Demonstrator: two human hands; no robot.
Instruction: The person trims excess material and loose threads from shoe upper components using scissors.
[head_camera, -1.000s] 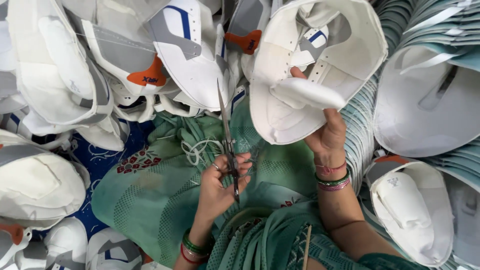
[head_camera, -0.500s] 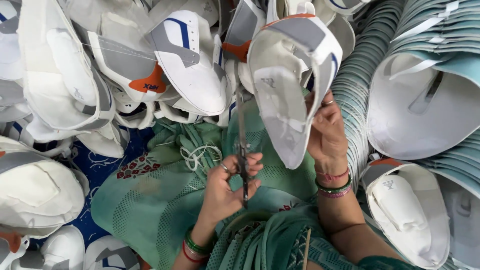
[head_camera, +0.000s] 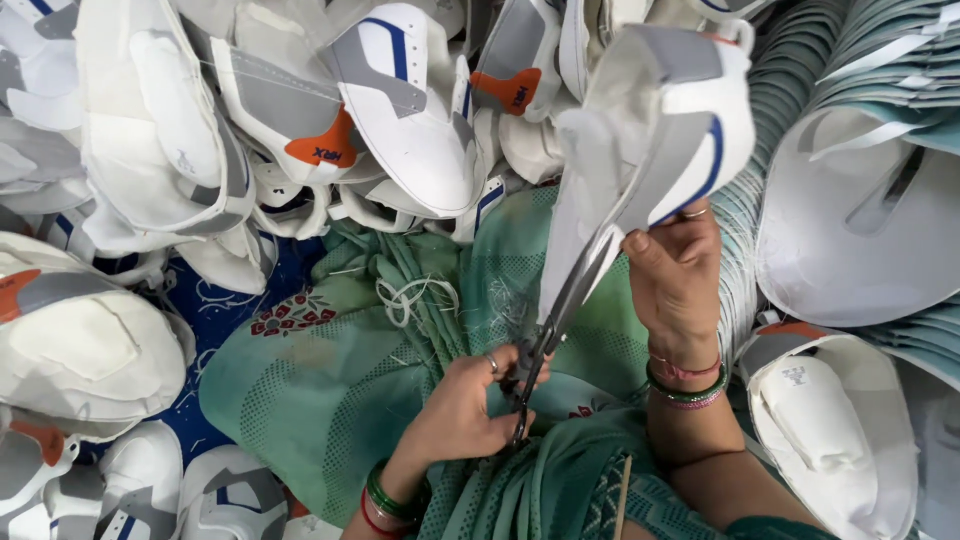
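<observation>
My left hand (head_camera: 470, 410) grips the handles of a pair of metal scissors (head_camera: 570, 300), whose blades point up and to the right against the lower edge of a white shoe upper. My right hand (head_camera: 680, 275) holds that shoe upper (head_camera: 650, 140) raised over my lap; it is white with a grey panel and a blue stripe. Green fabric (head_camera: 330, 370) covers my lap beneath both hands, with a small tangle of white thread scraps (head_camera: 410, 295) lying on it.
Piles of white shoe uppers with orange, grey and blue trim (head_camera: 330, 130) crowd the top and left. More white uppers (head_camera: 850, 220) are stacked on the right and one (head_camera: 830, 430) lies at lower right. A blue patterned cloth (head_camera: 230, 300) shows at left.
My right hand has turned the shoe upper and swung it rightward and higher. The scissors have followed it, tilting from upright to the upper right, with the blades now at its edge.
</observation>
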